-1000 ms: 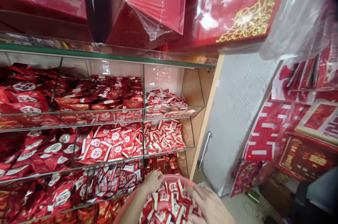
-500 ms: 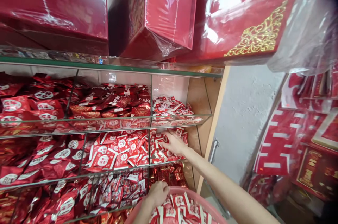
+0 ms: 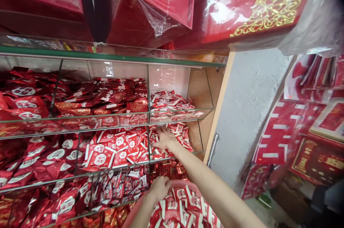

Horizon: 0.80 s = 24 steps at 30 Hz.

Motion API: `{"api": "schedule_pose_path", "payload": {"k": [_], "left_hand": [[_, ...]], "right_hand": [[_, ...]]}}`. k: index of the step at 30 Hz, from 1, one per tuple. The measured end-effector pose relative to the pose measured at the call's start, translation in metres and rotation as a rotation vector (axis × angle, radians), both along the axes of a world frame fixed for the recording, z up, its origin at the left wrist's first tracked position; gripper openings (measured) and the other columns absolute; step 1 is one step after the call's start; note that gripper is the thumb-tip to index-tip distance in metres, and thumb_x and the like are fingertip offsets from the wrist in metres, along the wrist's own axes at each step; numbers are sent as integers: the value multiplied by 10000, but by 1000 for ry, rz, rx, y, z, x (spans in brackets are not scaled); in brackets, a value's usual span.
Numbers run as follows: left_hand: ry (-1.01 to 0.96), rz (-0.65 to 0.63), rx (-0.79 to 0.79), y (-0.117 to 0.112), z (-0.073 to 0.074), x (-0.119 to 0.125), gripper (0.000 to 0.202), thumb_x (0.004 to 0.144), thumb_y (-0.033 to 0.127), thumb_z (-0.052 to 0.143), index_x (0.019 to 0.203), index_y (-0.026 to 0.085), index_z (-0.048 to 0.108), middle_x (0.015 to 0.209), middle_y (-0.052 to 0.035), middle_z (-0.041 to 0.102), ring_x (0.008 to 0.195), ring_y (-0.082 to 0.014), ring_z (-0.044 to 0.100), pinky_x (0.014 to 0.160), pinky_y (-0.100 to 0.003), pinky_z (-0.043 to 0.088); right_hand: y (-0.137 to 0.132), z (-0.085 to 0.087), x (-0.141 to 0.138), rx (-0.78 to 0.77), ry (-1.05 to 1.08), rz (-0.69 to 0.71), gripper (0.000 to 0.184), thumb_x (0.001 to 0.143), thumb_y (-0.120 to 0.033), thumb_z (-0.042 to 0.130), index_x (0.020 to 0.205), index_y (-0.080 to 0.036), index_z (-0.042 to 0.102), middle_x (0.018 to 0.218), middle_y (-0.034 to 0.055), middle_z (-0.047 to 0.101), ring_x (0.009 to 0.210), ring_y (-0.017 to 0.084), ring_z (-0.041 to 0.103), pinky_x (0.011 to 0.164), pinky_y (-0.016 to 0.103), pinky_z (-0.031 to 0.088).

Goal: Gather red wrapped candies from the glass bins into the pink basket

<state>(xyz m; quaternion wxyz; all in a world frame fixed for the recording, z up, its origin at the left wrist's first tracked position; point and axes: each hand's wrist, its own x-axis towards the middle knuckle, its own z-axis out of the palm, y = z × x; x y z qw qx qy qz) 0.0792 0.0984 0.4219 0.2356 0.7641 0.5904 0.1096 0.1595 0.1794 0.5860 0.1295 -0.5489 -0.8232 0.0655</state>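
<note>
My right hand (image 3: 164, 138) reaches into the right compartment of the middle glass shelf and lies on the heap of small red-and-white packets (image 3: 179, 135) there, fingers spread flat over them. My left hand (image 3: 159, 188) grips the far rim of a pink basin (image 3: 134, 212) at the bottom of the view. The basin is heaped with the same red-and-white packets (image 3: 185, 208). My right forearm crosses above the basin.
A glass shelf unit (image 3: 107, 115) with dividers holds piles of red packets on three levels. Large red gift boxes (image 3: 158, 2) wrapped in plastic sit on top. A white wall (image 3: 244, 113) stands to the right, with red paper decorations (image 3: 295, 131) beyond it.
My right hand left the basin, reached up into the middle shelf's right compartment, then slid a little left over the packets. My left hand stayed on the basin's rim.
</note>
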Motion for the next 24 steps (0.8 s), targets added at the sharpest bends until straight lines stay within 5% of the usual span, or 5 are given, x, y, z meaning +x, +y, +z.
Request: {"api": "schedule_pose_path", "payload": {"k": [8, 16, 24], "left_hand": [[-18, 2, -3, -2, 4, 1, 376, 825, 388, 297, 714, 197, 602, 697, -25, 650, 613, -110, 557, 538, -203, 313], [-24, -4, -27, -1, 3, 2, 379, 827, 391, 295, 738, 195, 607, 754, -31, 655, 671, -123, 565, 572, -212, 329], [-13, 10, -18, -4, 6, 1, 374, 825, 382, 303, 729, 196, 613, 750, -24, 662, 666, -117, 565, 572, -208, 330]], "right_hand": [[-1, 1, 15, 63, 46, 119, 787, 568, -472, 672, 1258, -209, 400, 1281, 118, 424, 1122, 298, 425, 880, 377, 358], [5, -11, 40, 138, 310, 236, 297, 785, -334, 509, 1051, -207, 550, 1041, 62, 597, 952, 190, 543, 805, 279, 379], [8, -12, 63, 132, 435, 135, 287, 631, -138, 525, 915, -171, 505, 813, 21, 587, 742, 163, 533, 679, 257, 382]]}}
